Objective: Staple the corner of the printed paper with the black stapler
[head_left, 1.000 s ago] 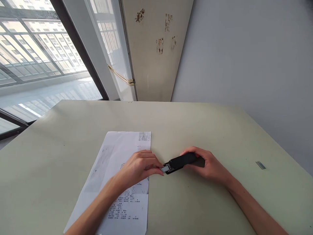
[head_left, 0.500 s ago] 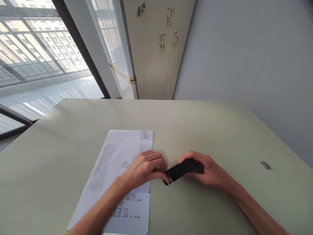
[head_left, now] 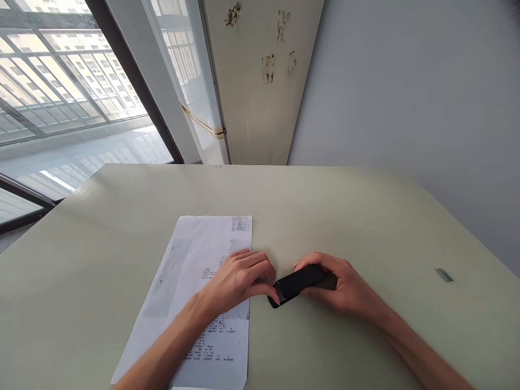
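A black stapler [head_left: 299, 283] is held low over the table, tilted so its front end points down and left. My right hand [head_left: 339, 281] wraps round its rear part, thumb on the near side and fingers over the far side. At the front end, my left hand [head_left: 247, 276] has its thumb tip pressed on the stapler, with the other fingers curled just behind. Beneath the left hand and forearm lies a printed white sheet of paper [head_left: 170, 281], its right edge partly covered. The left fingertips are partly hidden.
A small grey strip, looking like staples [head_left: 443, 274], lies on the pale table [head_left: 365, 216] to the right. Past the table's far edge stand a stained cream panel [head_left: 260, 108] and a grey wall [head_left: 398, 81]. Glass windows [head_left: 69, 81] are on the left.
The stapler and both hands have shifted very slightly left. My grip on the stapler looks the same, and the paper has barely moved.
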`<control>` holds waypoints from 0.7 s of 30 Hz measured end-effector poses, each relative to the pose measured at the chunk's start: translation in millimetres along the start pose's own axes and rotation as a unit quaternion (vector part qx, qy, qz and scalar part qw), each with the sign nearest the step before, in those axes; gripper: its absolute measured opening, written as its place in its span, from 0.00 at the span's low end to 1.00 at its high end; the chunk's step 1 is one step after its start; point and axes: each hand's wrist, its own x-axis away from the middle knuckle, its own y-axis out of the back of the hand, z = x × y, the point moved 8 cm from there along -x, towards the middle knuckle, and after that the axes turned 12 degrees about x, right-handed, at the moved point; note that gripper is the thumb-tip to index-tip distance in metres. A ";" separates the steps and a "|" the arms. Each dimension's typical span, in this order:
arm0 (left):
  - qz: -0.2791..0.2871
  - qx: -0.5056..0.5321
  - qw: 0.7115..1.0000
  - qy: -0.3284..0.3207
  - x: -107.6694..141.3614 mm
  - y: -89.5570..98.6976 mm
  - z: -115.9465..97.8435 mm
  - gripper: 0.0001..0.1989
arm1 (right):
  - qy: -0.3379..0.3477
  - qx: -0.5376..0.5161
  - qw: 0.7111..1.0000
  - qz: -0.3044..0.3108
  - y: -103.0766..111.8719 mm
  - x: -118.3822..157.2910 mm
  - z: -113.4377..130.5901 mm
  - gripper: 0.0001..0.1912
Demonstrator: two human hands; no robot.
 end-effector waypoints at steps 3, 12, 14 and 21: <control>0.000 0.009 1.000 0.003 -0.3 0.5 0.4 0.20 | 0.007 -0.007 1.000 -0.002 0.0 0.6 0.4 0.11; 0.015 0.023 0.999 0.024 0.8 10.4 0.6 0.24 | 0.031 0.026 0.999 -0.004 3.4 -1.0 2.1 0.12; -0.001 0.028 0.998 0.057 1.6 27.5 10.0 0.24 | 0.031 0.035 0.999 -0.015 4.7 -2.0 0.9 0.12; -0.128 -0.183 0.948 0.228 25.7 119.3 93.2 0.21 | -0.018 0.056 0.995 -0.086 16.2 -1.1 -10.6 0.14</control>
